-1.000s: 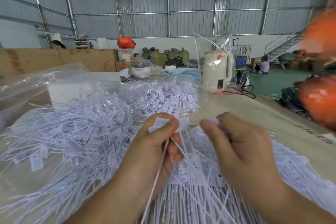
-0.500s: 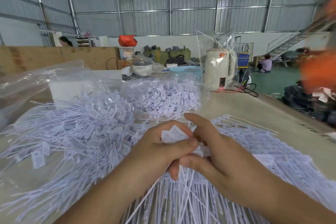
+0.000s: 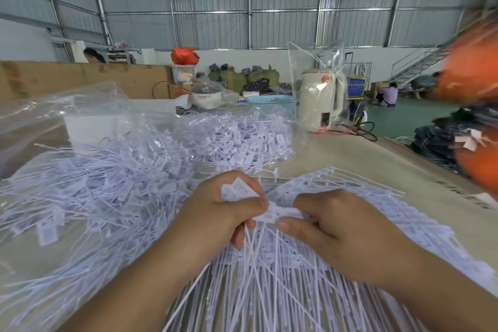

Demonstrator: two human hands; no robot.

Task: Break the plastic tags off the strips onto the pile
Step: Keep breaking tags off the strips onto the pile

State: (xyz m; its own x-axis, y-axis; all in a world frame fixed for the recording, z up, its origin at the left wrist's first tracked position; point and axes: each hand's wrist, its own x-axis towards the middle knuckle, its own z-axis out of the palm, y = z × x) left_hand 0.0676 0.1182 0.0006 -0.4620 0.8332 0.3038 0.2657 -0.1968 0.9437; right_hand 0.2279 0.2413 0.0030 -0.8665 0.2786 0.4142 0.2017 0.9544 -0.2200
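My left hand (image 3: pixel 215 213) grips a small bunch of white plastic tags (image 3: pixel 238 191), their thin tails hanging down below my fingers. Close beside it, my right hand (image 3: pixel 331 226) pinches another tag (image 3: pixel 280 213) on the same bunch between thumb and forefinger. Under both hands lie joined strips of tags (image 3: pixel 377 213), fanned out toward the right. A big loose pile of separated tags (image 3: pixel 102 186) spreads over the table to the left, on clear plastic.
A clear bag full of tags (image 3: pixel 242 140) lies behind the pile. A cream kettle (image 3: pixel 320 100) in plastic, a blue basket (image 3: pixel 272 101) and a pot (image 3: pixel 206 96) stand at the back. Blurred orange bags (image 3: pixel 474 67) hang at the right.
My hands dropped lower over the strips and closed together half a second ago. Now they have drawn slightly apart, with a tag stretched between them.
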